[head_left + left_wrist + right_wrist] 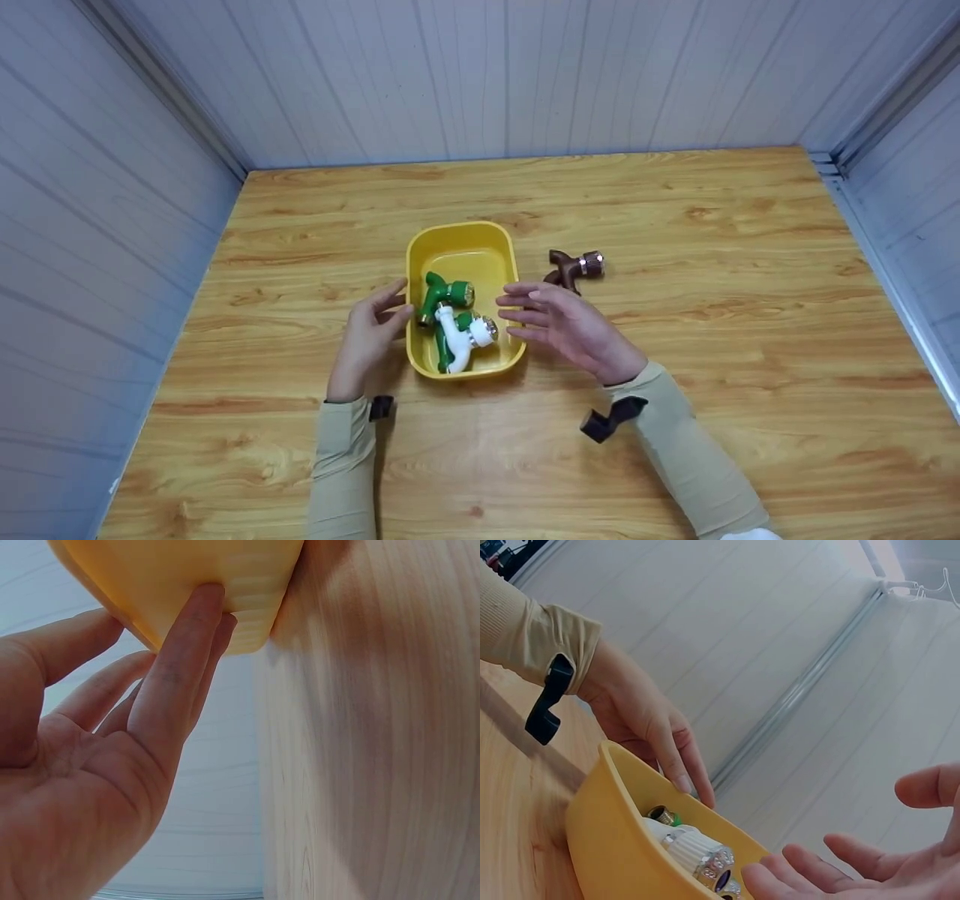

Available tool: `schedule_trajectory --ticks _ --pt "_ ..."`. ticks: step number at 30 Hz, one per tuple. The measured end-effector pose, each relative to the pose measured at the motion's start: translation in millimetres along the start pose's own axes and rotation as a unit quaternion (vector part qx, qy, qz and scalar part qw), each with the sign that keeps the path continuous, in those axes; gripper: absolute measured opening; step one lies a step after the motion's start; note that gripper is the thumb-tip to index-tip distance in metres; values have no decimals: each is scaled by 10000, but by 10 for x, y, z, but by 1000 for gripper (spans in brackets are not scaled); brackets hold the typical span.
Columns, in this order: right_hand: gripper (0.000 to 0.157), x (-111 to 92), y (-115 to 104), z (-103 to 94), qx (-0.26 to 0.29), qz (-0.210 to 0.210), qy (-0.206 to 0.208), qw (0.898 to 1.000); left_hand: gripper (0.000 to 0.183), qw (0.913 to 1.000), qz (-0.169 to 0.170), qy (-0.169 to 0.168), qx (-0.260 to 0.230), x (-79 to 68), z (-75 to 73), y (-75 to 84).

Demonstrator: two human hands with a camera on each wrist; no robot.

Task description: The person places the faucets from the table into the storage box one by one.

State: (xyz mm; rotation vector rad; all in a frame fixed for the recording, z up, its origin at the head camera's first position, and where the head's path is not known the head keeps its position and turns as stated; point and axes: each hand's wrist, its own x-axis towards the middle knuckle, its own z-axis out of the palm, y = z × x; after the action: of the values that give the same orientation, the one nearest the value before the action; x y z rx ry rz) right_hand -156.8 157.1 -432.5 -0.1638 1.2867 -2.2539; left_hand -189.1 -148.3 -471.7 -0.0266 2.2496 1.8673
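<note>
A yellow plastic bin [459,240] stands on the wooden table. In it, two green taps lie toward the left and front, the upper green tap [439,296] fully visible. A white tap [459,337] lies across the other green one and partly covers it. My left hand [367,330] is at the bin's left wall; in the left wrist view its extended fingers [176,667] touch the outside, with the thumb near the rim. My right hand [566,322] hovers by the right rim, fingers spread and holding nothing. Just beyond it lies a brown tap [574,266], partly hidden by that hand.
The wooden table [712,262] extends on both sides of the bin. Pale panelled walls [480,82] enclose it at the back, left and right. Each sleeved wrist carries a black strap mount [611,420].
</note>
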Motion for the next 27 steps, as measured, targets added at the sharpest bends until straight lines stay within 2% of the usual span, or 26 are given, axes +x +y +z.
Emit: schedule_trajectory --ticks 7,14,27 --pt "46 -85 -67 -76 -56 -185 -18 9998 50 9996 -226 53 -145 -2 -3 2" --pt "44 -158 -133 -214 72 -427 212 9988 49 9989 399 -78 212 14 -11 -39" --pt "42 -281 -229 -470 127 -712 548 9959 50 9995 288 -20 125 4 9 -18"
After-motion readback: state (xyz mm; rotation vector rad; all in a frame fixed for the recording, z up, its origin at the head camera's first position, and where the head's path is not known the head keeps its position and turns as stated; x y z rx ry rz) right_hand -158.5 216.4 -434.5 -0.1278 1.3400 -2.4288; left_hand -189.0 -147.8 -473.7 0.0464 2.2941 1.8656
